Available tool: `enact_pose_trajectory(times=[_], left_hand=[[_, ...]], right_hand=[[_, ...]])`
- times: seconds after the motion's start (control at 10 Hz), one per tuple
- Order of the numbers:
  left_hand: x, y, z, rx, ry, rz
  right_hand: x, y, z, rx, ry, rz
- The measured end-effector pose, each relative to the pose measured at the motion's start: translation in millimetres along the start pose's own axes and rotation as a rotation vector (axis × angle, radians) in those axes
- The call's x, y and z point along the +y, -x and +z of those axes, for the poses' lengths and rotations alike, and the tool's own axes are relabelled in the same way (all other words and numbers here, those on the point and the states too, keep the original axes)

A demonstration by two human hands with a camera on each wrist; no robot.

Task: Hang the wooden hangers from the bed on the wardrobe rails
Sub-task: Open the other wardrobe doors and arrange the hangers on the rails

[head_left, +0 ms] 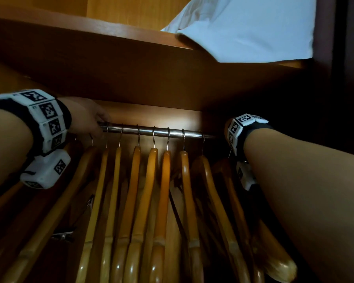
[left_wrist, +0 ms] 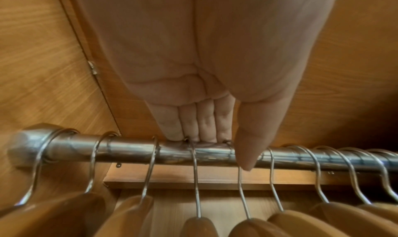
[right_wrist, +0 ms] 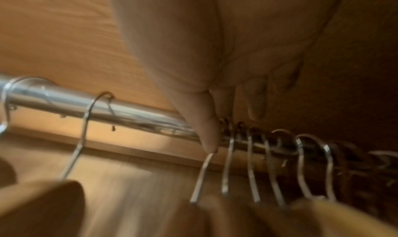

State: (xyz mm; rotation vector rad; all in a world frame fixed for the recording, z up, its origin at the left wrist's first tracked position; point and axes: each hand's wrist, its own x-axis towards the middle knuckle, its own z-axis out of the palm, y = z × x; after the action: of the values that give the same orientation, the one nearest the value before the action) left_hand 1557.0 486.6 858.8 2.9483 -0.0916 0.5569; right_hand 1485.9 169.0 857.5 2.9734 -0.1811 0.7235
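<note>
Under the wardrobe shelf [head_left: 114,50], from the head camera, I see the rail [head_left: 157,132] running from 9 to 3 o'clock with a row of wooden hangers [head_left: 161,201] already hooked on it. My left hand [head_left: 88,117] sits on the rail at 9 o'clock; my right hand is hidden behind its wrist band [head_left: 241,127] at 3 o'clock, so from this view I cannot tell its state. White bedding [head_left: 253,27] lies on the shelf at 1 o'clock.

From the left wrist camera, the fingers [left_wrist: 204,121] lie straight and close together on top of the rail [left_wrist: 129,150], touching two hooks [left_wrist: 194,172], the thumb [left_wrist: 247,147] straight in front of it. They pinch nothing.

From the right wrist camera, blurred, my right hand [right_wrist: 226,70] reaches toward 5 o'clock, where several hooks [right_wrist: 269,164] bunch tightly on the rail [right_wrist: 120,109]. The thumb [right_wrist: 206,135] points down beside the first of them; whether the fingers pinch a hook I cannot tell.

I judge the hanging nearly done and this a spacing step. The risk: sliding the crowded hooks could tangle them, or a shove could lift one off the rail and drop its hanger.
</note>
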Motion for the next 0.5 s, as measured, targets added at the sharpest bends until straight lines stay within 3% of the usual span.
enact_pose_trajectory(times=[0.1, 0.5], left_hand=[[-1.2, -1.7, -0.3, -0.007, 0.005, -0.007], [0.2, -1.0, -1.8, -0.022, 0.023, 0.006]], right_hand=[[16.4, -52.9, 32.3, 0.031, -0.042, 0.007], [8.8, -63.1, 31.6, -0.078, -0.242, -0.082]])
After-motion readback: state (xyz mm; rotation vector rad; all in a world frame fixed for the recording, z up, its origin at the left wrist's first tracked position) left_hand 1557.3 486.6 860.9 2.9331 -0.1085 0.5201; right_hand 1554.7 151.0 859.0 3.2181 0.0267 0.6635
